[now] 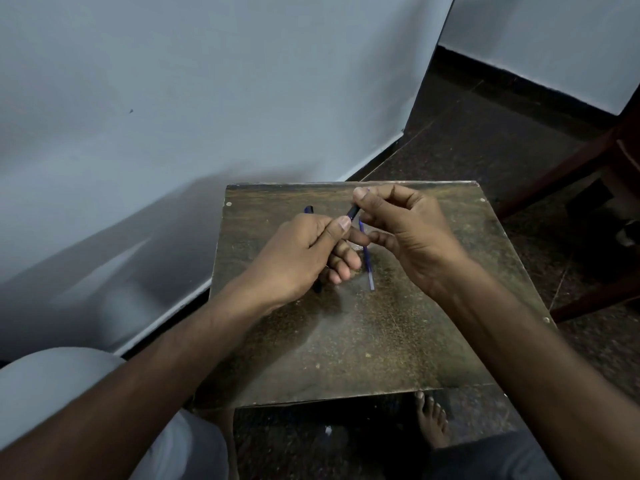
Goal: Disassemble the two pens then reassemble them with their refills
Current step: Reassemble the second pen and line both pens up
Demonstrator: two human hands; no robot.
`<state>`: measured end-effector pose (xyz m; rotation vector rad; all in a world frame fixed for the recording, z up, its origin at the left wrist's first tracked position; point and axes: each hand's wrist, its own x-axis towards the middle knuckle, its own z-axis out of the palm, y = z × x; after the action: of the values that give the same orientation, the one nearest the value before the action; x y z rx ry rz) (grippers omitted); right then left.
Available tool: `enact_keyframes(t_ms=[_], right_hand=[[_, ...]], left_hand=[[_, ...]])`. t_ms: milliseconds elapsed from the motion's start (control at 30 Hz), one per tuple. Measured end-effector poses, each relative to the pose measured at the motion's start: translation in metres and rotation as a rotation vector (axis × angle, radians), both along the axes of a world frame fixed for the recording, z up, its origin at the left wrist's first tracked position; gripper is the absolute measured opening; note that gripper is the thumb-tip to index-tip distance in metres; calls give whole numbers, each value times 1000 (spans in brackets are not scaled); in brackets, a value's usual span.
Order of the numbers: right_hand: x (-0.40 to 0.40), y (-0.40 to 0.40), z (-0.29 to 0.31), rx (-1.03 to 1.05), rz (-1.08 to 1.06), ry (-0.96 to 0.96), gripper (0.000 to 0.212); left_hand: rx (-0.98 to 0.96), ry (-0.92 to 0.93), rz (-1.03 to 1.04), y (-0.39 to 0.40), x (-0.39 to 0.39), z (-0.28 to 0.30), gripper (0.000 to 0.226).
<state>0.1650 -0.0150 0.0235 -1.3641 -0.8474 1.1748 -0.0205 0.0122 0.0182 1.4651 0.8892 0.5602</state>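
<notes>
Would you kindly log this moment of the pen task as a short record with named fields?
surface: small worn table
left hand: left hand grips a dark pen barrel
right hand: right hand pinches the barrel's upper end
loose refill: blue refill below the hands, one end hidden behind the fingers; whether it rests on the table cannot be told
second pen: blue pen end showing behind the left hand
stage: one pen being worked on, apart or together unclear

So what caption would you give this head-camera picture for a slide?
Both hands, left and right, grip a dark pen above a small table; a blue refill lies beneath.
</notes>
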Motion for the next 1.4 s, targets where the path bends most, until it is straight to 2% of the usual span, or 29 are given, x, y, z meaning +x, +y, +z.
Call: enact_keyframes(t_ms=[33,133,300,433,533,600,700,833,967,1100,1133,1267,1400], right_hand=[[0,0,1,-19,14,14,8],[-5,-2,8,-75,-2,124,23],[-7,-6,2,-65,14,-40,26],[-5,-4,6,-86,57,95,25],[-8,-6,5,-114,58,-20,33],[-9,-7,2,-100,49,-102,22],[-8,-6,6,-70,79,0,9],[-10,-6,6,-106,87,-27,31],[-15,-6,4,-120,62,6,15],[-16,-5,6,-119,72,46,39],[-17,-6,7,-118,69,23,40],[-17,-6,7,-101,95,-11,16],[-18,-6,7,-112,70,25,29]], left_hand=[[-21,-10,12,-1,0,0,39],[-59,-38,43,-3,2,0,39],[-70,-50,55,-7,5,0,42],[-92,-71,77,-8,6,0,41],[-98,-73,82,-6,6,-1,40],[-102,-76,81,-7,8,-1,41],[-109,-75,98,-6,7,0,41],[-106,-76,92,-7,7,2,43],[-125,-76,96,-8,6,1,44],[-143,-91,108,-7,5,2,45],[-135,-93,100,-7,6,2,45],[-143,-79,96,-8,6,0,44],[-144,-89,101,-8,7,4,43]])
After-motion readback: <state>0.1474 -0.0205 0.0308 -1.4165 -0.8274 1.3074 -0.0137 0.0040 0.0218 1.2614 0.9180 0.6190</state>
